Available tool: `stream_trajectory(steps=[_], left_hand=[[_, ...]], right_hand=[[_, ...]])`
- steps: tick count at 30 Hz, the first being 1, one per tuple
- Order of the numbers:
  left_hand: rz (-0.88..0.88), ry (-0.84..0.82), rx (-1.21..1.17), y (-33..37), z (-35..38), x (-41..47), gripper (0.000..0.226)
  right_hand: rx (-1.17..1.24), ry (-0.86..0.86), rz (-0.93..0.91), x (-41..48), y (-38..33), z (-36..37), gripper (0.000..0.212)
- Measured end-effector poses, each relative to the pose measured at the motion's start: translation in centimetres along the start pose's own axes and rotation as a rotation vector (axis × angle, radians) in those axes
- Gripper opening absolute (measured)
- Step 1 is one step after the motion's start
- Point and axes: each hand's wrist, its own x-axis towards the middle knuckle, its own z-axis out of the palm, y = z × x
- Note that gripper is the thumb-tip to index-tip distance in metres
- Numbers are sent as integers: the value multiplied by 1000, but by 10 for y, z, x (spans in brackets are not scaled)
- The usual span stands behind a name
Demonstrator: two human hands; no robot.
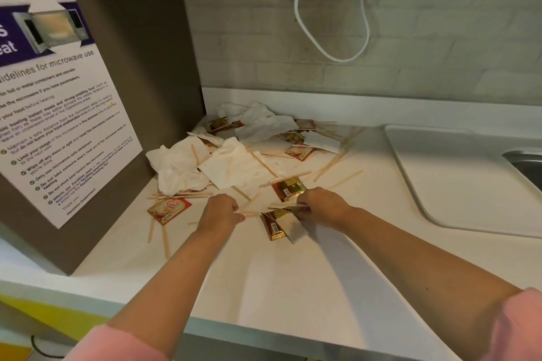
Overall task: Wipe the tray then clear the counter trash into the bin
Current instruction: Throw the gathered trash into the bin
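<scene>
Over the white worktop (293, 287), the left hand (218, 211) pinches a few wooden stir sticks (249, 214). The right hand (319, 208) curls round a thin stick (293, 206) above a brown packet (272, 227). Farther back, crumpled napkins (179, 167) pile toward the back left corner. The white tray (454, 179) lies near the right edge.

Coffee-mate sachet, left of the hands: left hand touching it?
Apart. Head view shows a strip of bare counter between the Coffee-mate sachet and the left hand, whose fingers pinch stir sticks.
</scene>
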Motion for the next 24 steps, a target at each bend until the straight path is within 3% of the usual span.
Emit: stream_trajectory(steps=[9,13,18,24], left_hand=[[50,-64,242,-2,7,-2,21],[26,-118,191,-3,10,-1,9],[39,-59,-4,-3,7,2,9],[-50,-50,-589,6,7,12,20]], right_hand=[[-144,-82,-41,3,-7,-2,28],[-210,-92,-68,1,-13,-1,33],[-169,-99,-54,1,-10,-1,33],[272,-39,22,4,-8,-12,26]])
